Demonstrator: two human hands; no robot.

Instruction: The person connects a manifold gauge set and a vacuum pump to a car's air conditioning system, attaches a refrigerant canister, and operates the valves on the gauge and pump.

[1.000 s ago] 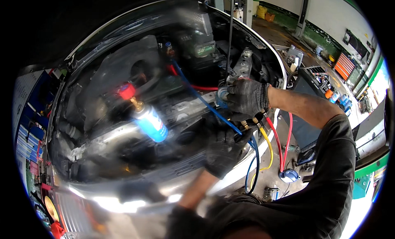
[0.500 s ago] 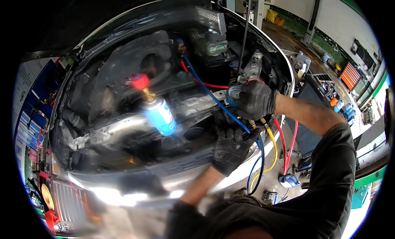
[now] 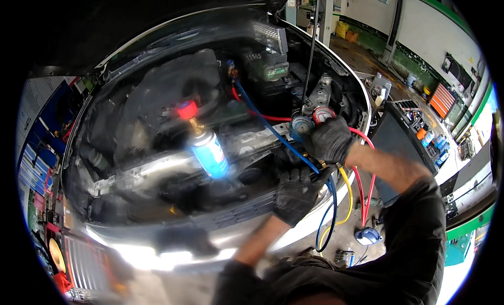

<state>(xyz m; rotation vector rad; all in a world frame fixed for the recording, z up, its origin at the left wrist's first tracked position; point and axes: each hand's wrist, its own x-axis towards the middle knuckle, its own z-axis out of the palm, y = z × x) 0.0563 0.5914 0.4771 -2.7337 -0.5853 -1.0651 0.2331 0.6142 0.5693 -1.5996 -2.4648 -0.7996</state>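
My right hand [image 3: 331, 141], in a black glove, is closed around a manifold gauge set with a blue gauge [image 3: 302, 126] and a red gauge [image 3: 323, 114]. Just below it my black-gloved left hand [image 3: 296, 196] is closed at the hose fittings, its thumb against the blue hose [image 3: 276, 133]; part of its grip is hidden. A yellow hose [image 3: 347, 192] and a red hose [image 3: 366, 137] hang from the set. To the left, a blue and white can [image 3: 210, 154] with a brass fitting and red top [image 3: 187, 110] stands at the front of the engine bay, slightly blurred.
The car's raised hood [image 3: 157, 16] rests above the engine bay, with a thin prop rod [image 3: 311, 53] near the gauges. A dark tool cart [image 3: 401, 147] stands at the right. A blue and white object [image 3: 368, 236] lies on the floor below the hoses.
My right hand has shifted slightly down, and the gauge set has tilted so the red gauge's face now shows. My left hand stays nearly in place. The view has shifted a little.
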